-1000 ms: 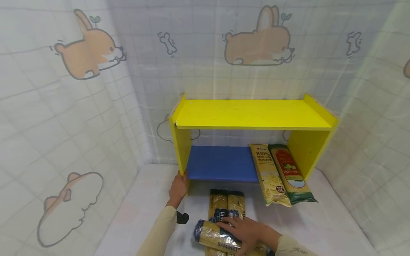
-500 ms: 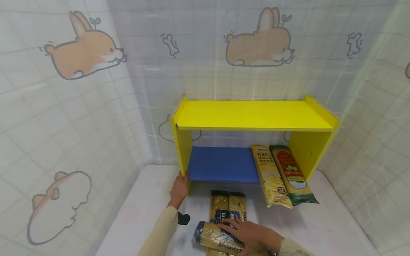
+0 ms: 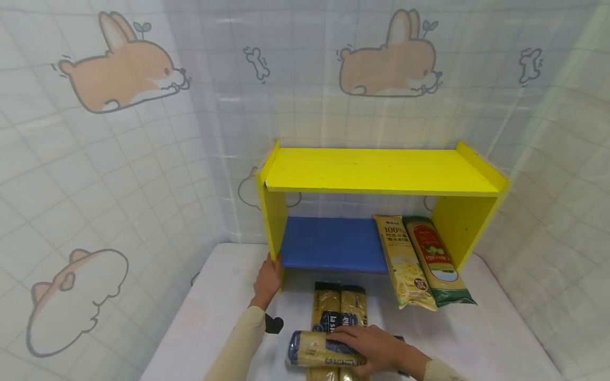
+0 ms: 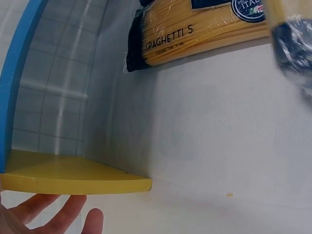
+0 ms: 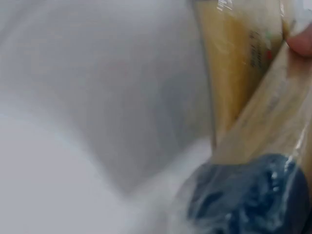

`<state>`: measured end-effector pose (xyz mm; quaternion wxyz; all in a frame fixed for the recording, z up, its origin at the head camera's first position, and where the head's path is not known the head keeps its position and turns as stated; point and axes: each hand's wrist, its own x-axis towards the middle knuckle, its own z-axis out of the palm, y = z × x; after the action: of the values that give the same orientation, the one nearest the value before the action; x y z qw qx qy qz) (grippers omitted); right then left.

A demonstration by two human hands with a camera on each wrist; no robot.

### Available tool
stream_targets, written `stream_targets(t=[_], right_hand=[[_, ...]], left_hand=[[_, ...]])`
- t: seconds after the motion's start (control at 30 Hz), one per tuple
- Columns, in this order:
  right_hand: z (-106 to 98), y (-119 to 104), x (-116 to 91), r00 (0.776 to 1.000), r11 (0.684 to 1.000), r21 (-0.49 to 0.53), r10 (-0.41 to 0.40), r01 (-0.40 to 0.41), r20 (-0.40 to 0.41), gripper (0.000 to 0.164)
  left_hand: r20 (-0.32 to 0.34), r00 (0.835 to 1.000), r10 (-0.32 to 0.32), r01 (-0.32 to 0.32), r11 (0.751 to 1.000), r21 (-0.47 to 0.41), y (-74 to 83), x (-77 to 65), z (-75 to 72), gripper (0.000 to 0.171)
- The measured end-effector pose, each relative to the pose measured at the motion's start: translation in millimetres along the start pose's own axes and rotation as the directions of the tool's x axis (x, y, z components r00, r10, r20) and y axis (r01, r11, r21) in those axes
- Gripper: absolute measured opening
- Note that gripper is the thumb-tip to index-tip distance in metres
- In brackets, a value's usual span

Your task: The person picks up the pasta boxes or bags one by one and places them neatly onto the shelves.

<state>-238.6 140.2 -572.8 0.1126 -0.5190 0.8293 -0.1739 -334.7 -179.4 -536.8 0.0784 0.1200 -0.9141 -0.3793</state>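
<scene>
In the head view my left hand (image 3: 268,278) holds the front edge of the left side panel of a yellow shelf (image 3: 381,169). Its fingers lie along the panel's outer face in the left wrist view; the thumb is hidden there. My right hand (image 3: 374,349) grips a clear-wrapped spaghetti packet (image 3: 310,349) with a blue end, its fingers over the top. This packet lies crosswise above two more spaghetti packets (image 3: 326,301), which lie side by side on the white surface, partly under the shelf. The right wrist view is blurred and shows a thumb on the gripped packet.
On the blue lower board (image 3: 333,243) a yellow pasta packet (image 3: 405,259) and a green-and-red pasta packet (image 3: 436,259) lie at the right end, sticking out over the front edge. A tile-patterned curtain (image 3: 305,69) with cartoon dogs surrounds the white surface (image 3: 200,317).
The packet in my right hand has turned slightly and now lies more level across the two below. The left hand stays on the panel. The head view has shifted a little.
</scene>
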Motion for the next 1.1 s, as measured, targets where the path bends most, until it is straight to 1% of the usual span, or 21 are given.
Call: stream_targets(t=[0.07,0.13,0.23,0.3,0.43,0.5,0.57,0.63,0.73,0.8,0.97,1.07,1.1], right_hand=[[4.8,1.4,-1.4,0.998,0.998,-0.054,-0.033,0.030,-0.060,0.066],[9.3,2.6,-2.6,0.991,0.991,-0.130,-0.061,0.045,-0.117,0.066],[13.8,3.8,-4.1,0.977,0.970,-0.241,-0.081,0.032,-0.199,0.068],[14.9,4.3,-5.9,0.966,0.958,-0.287,-0.087,0.013,-0.245,0.071],[14.3,4.3,-10.3,0.945,0.949,-0.313,-0.067,-0.038,-0.319,0.075],[14.5,4.6,-11.9,0.935,0.953,-0.295,-0.037,-0.074,-0.352,0.076],[14.8,5.0,-12.2,0.917,0.962,-0.249,0.007,-0.115,-0.398,0.074],[15.3,5.5,-11.2,0.897,0.974,-0.167,0.066,-0.153,-0.438,0.072],[14.7,6.0,-8.4,0.855,0.978,-0.061,0.144,-0.200,-0.499,0.069],[13.3,6.1,-6.5,0.828,0.977,-0.013,0.175,-0.214,-0.532,0.067],[8.5,5.7,-2.4,0.753,0.984,0.019,0.150,-0.180,-0.641,0.065],[6.4,4.1,-1.8,0.706,0.982,0.038,0.161,-0.186,-0.689,0.064],[6.0,3.4,-1.9,0.695,0.980,0.054,0.176,-0.194,-0.697,0.063]], left_hand=[[-0.004,1.000,-0.003,0.003,1.000,0.003,0.2,-0.6,-0.1,0.049],[-0.005,1.000,-0.003,0.003,1.000,0.005,0.3,-1.1,-0.7,0.048],[0.003,1.000,-0.008,0.008,1.000,0.005,0.2,-1.0,-1.0,0.048],[0.006,1.000,-0.011,0.011,1.000,0.007,0.2,-0.9,-0.7,0.049],[-0.008,1.000,-0.010,0.010,1.000,0.003,0.7,-2.6,-0.4,0.051],[-0.019,1.000,-0.006,0.006,1.000,-0.001,0.9,-3.7,-0.2,0.051],[-0.026,1.000,-0.001,0.001,1.000,-0.002,1.3,-4.8,-0.4,0.051],[-0.033,0.999,0.001,-0.001,1.000,-0.004,1.2,-4.7,-0.2,0.051],[-0.028,1.000,-0.008,0.008,1.000,-0.002,0.8,-4.2,-0.3,0.050],[-0.017,1.000,-0.014,0.014,1.000,-0.003,0.7,-4.1,-0.8,0.050],[-0.002,1.000,-0.018,0.018,1.000,-0.002,0.2,-3.9,-0.9,0.047],[-0.006,1.000,-0.017,0.017,1.000,-0.002,0.6,-3.9,-0.4,0.046],[-0.005,1.000,-0.018,0.018,1.000,-0.002,1.1,-4.2,-0.4,0.046]])
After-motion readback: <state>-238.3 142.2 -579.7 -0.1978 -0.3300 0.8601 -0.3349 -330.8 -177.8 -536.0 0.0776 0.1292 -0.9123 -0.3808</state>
